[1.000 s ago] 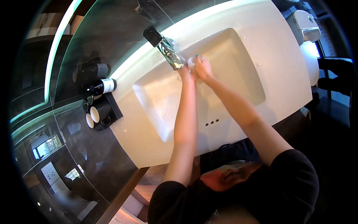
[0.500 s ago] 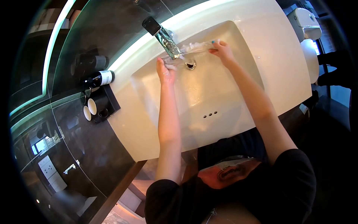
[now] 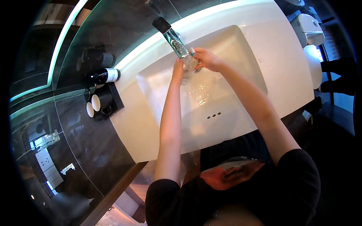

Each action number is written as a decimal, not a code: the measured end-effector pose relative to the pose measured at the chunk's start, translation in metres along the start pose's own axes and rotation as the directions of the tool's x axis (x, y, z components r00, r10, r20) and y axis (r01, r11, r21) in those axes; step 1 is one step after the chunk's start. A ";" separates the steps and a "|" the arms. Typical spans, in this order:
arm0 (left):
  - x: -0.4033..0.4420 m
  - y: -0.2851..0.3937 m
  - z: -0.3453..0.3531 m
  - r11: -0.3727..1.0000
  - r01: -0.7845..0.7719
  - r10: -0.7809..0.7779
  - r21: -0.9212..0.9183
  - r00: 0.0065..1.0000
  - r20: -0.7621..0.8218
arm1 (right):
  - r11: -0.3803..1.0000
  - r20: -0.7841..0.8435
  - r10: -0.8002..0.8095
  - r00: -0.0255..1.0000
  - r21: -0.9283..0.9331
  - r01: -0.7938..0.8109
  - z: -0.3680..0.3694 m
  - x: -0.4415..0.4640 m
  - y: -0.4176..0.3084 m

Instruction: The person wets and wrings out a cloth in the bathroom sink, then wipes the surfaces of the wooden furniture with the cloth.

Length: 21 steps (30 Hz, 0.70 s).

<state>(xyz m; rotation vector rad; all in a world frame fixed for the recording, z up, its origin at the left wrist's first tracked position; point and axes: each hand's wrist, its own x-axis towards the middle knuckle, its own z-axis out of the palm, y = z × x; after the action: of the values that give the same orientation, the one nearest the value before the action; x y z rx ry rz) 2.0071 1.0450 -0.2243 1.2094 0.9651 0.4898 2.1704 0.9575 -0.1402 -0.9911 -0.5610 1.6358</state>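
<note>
Both of my hands are close together in the white sink basin (image 3: 237,90), right under the spout of the chrome tap (image 3: 175,42). Between them is a wet, whitish, see-through piece of soft material (image 3: 192,64), now bunched up; its kind is unclear. My right hand (image 3: 207,60) pinches it from the right, with a small teal spot showing at the fingertips. On the other side, my left hand (image 3: 178,71) closes on it, its fingers partly hidden by the tap and the material. Water ripples glint on the basin floor below.
Left of the basin, a dark bottle with a white label (image 3: 105,76) and two white-rimmed cups (image 3: 95,103) stand by a black tray (image 3: 117,96). The pale countertop (image 3: 288,79) surrounds the sink. A white toilet (image 3: 308,28) is at the far right.
My right hand has moved left to meet my left hand under the tap. The material, stretched between the hands before, is gathered up. My left hand has shifted slightly right.
</note>
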 end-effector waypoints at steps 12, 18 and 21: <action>0.008 0.034 0.023 0.989 0.038 -0.036 -0.140 0.999 0.021 | 0.779 -0.284 0.089 0.955 -0.577 -0.244 -0.098 -0.019 -0.024; 0.029 -0.016 0.031 0.934 -0.177 0.125 -0.312 0.976 -0.180 | 0.931 -0.356 -0.201 0.913 -0.360 0.064 -0.040 0.015 0.050; 0.033 -0.022 0.051 0.885 -0.104 0.029 -0.453 0.985 -0.171 | 0.536 -0.272 -0.444 0.854 -0.844 0.010 0.035 0.007 0.043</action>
<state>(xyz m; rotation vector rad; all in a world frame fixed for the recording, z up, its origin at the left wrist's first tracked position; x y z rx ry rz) 2.0636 1.0347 -0.2546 0.7802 0.8773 0.8313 2.1167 0.9563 -0.1571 -1.8448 -1.1243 0.7585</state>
